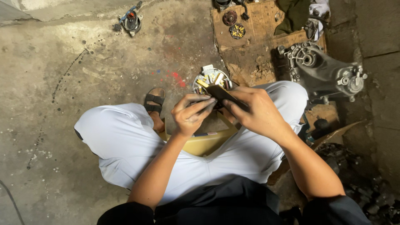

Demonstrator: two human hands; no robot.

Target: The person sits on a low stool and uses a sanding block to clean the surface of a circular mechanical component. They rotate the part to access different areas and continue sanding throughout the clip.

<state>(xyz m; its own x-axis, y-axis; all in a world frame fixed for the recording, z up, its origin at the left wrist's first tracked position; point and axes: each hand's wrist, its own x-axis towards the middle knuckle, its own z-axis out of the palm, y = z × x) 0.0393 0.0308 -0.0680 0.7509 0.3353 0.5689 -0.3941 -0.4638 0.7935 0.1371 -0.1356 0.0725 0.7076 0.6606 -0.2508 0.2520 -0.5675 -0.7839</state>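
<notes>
Both sets of fingertips pinch a flat dark rectangular strip [223, 95]: the left hand [192, 114] grips its near end, the right hand [257, 111] clamps its length. The strip lies across the round metal stator with copper-wound coils [210, 78], itself just left of the grey cast-metal engine casing [323, 73]. Keeping the strip flat and steady seems best.

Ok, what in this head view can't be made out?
- Dark flat piece: its near end is covered by the right hand.
- Round coil part: its lower half is hidden behind both hands and the dark piece.
- Left hand: the fingertips hide their grip on the piece.
- Yellow seat: mostly hidden by the legs.
- Items on the cardboard: too small, and cut off by the top edge.
</notes>
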